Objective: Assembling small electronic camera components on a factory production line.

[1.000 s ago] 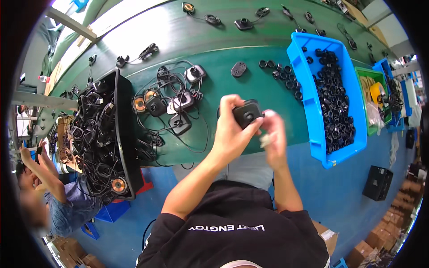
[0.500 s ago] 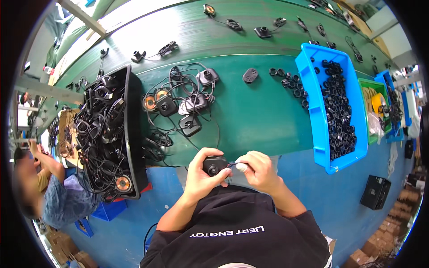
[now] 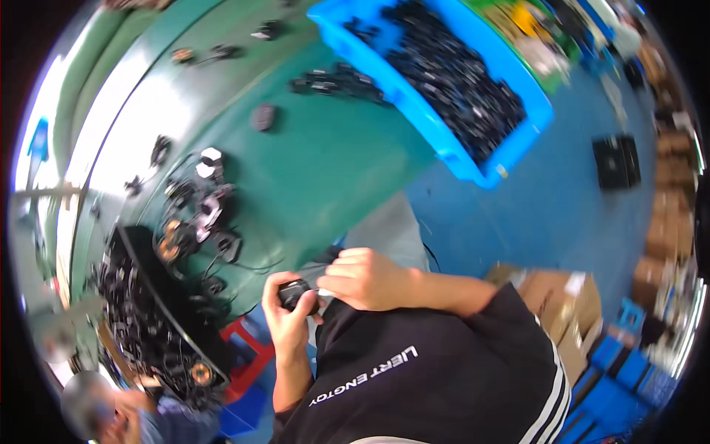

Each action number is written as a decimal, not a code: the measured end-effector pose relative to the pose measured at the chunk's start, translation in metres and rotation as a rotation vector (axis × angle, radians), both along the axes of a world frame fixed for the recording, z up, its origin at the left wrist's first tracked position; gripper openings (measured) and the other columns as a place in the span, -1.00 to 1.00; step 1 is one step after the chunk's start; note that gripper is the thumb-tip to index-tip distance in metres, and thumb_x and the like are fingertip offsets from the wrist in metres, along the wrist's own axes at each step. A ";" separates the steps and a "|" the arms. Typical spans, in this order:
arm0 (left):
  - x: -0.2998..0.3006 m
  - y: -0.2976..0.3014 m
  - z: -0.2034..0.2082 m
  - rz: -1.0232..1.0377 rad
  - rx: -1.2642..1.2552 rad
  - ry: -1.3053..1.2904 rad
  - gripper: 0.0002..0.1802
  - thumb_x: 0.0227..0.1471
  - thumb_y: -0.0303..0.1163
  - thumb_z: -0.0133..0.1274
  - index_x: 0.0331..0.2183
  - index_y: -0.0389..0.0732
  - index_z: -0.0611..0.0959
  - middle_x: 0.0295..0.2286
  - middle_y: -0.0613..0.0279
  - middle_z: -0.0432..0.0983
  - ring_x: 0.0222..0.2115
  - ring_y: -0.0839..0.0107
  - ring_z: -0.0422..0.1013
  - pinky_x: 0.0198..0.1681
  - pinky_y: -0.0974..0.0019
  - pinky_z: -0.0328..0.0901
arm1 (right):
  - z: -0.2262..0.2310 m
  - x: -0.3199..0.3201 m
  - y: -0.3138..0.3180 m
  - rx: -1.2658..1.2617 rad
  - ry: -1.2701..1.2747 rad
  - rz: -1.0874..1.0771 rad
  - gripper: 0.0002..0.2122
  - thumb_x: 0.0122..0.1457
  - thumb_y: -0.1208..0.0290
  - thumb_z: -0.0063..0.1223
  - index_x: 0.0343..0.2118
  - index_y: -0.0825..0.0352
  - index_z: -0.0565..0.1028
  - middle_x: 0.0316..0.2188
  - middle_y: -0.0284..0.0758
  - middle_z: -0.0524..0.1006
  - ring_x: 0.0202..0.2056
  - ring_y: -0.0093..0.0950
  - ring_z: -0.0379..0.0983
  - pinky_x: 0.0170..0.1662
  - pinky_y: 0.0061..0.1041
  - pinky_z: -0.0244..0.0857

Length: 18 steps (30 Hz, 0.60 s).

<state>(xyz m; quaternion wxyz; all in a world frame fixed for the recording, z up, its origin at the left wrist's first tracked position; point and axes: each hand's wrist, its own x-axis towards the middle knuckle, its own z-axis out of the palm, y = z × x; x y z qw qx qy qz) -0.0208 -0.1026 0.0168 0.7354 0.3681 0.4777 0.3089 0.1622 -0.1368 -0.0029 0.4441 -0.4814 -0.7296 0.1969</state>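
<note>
Close to my body, my left hand (image 3: 287, 317) is closed around a small black housing (image 3: 293, 291) with a round raised part, like a small camera. My right hand (image 3: 362, 281) is right beside it, fingers curled in a pinch at the housing's side. What those fingers hold is hidden and smeared by motion. Farther off on the green table (image 3: 325, 170) lies a tangle of similar black housings (image 3: 228, 246) with cables. A dark oval piece (image 3: 263, 117) lies alone on the table.
A blue bin (image 3: 436, 140) full of small black ring-like parts stands at the far right of the table, with loose parts (image 3: 340, 80) beside it. To the left is a black bin (image 3: 166, 296) of cabled devices. Cardboard boxes (image 3: 555, 296) stand at right; another person (image 3: 170, 422) sits lower left.
The whole view has swung and tilted, so the table and bins appear turned. Both hands stay together at the housing; the right hand has turned, and the thin wires seen at its fingertips are now hidden.
</note>
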 end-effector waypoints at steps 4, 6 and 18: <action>0.011 0.001 -0.007 -0.071 0.005 0.013 -0.63 -0.12 -0.67 0.04 -0.21 -0.24 0.36 -0.56 0.10 0.39 -0.66 0.37 0.41 -0.76 0.51 0.26 | -0.010 0.002 -0.016 0.041 -0.031 -0.051 -0.94 -0.01 0.50 0.02 -0.50 0.27 0.37 -0.61 -0.38 0.31 -0.62 -0.44 0.22 -0.45 -0.49 0.15; 0.016 -0.001 -0.009 -0.091 0.018 0.008 -0.63 -0.11 -0.66 0.03 -0.21 -0.24 0.35 -0.57 0.11 0.38 -0.66 0.38 0.40 -0.76 0.52 0.25 | -0.012 0.006 -0.027 0.093 -0.045 -0.063 -0.93 -0.01 0.49 0.00 -0.53 0.25 0.34 -0.63 -0.39 0.27 -0.62 -0.44 0.21 -0.46 -0.49 0.14; 0.027 -0.019 -0.015 -0.220 -0.053 0.030 -0.65 -0.12 -0.65 0.02 -0.21 -0.26 0.35 -0.55 0.13 0.34 -0.70 0.40 0.37 -0.81 0.55 0.19 | -0.013 0.023 -0.067 0.008 -0.092 -0.062 -0.92 -0.03 0.49 0.00 -0.55 0.25 0.34 -0.63 -0.36 0.32 -0.61 -0.40 0.26 -0.46 -0.46 0.17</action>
